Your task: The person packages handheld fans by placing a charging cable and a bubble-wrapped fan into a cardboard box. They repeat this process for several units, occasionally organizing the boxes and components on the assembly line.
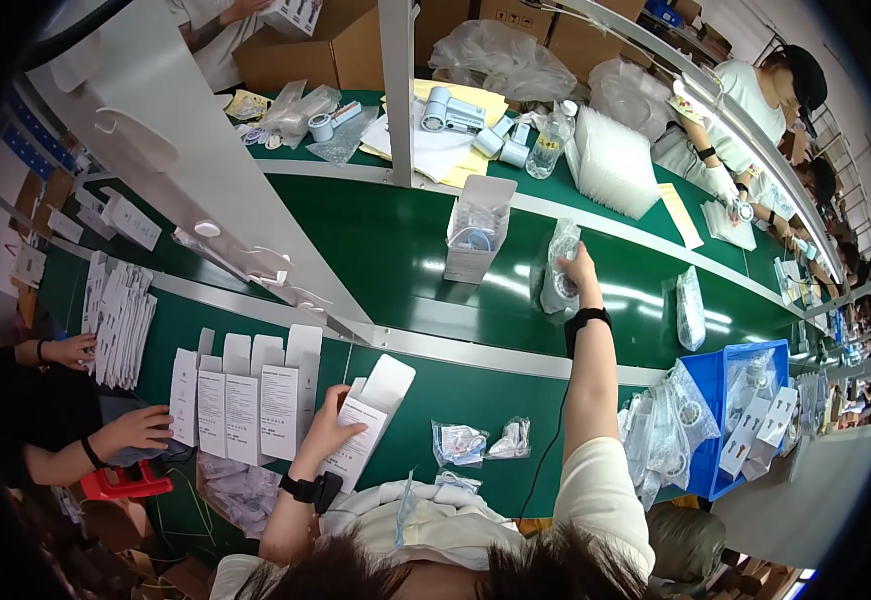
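Note:
My left hand (327, 432) is closed around a white cardboard box (363, 440), tilted, with its top flap up. Out over the green conveyor belt (375, 255), my right hand (579, 268) grips a bubble-wrapped item (557, 290); the wrap hides what is inside. Left of it on the belt stands an open white box (470, 262) with a wrapped item in it. Another bubble-wrapped item (690, 310) lies farther right. Several white boxes (242, 420) stand upright with raised flaps left of my left hand. Small clear bags (460, 444) lie on the bench between my arms.
A metal rail (485, 357) separates bench and belt. A blue crate (717, 465) of wrapped items and boxes is at right. At left, a co-worker's hand (145, 428) touches the boxes, near a stack of flat white cartons (118, 320). A slanted metal post (215, 200) rises at left.

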A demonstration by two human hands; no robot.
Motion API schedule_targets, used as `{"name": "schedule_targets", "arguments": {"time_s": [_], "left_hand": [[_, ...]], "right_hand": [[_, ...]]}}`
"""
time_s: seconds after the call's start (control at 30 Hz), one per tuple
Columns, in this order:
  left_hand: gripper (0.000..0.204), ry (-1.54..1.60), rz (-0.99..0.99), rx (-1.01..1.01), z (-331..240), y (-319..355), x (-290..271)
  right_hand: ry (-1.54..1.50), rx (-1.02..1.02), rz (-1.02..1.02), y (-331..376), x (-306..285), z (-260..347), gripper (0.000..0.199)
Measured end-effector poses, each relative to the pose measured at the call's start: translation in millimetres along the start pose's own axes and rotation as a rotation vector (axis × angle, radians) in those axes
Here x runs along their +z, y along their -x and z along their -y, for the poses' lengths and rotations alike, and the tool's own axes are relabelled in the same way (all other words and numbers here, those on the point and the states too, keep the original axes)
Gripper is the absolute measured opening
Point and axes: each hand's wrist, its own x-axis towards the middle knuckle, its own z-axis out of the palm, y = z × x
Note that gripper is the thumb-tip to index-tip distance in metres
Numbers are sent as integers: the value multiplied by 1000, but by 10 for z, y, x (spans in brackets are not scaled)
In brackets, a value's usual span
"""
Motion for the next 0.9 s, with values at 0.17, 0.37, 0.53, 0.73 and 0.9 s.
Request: {"name": "schedule_targets", "arguments": {"time_s": [0.17, 0.37, 0.53, 0.73, 0.9], "left_hand": [[81, 102, 196, -41, -169, 58, 101], [82, 141, 436, 88, -263, -95, 59], [77, 230, 234, 310, -529, -165, 71], [74, -8, -128, 624, -952, -151, 379], [78, 0, -283, 616, -575, -129, 711]], "right_hand": [[-52, 224, 460, 153, -32, 191, 67], [-996, -87, 177, 1164, -30, 309, 65], [-1543, -40, 87, 2095, -577, 685, 64], [-2174, -11, 119, 2649, -513, 940, 60], [-1884, 29, -219, 3030, -277, 1641, 47]]}}
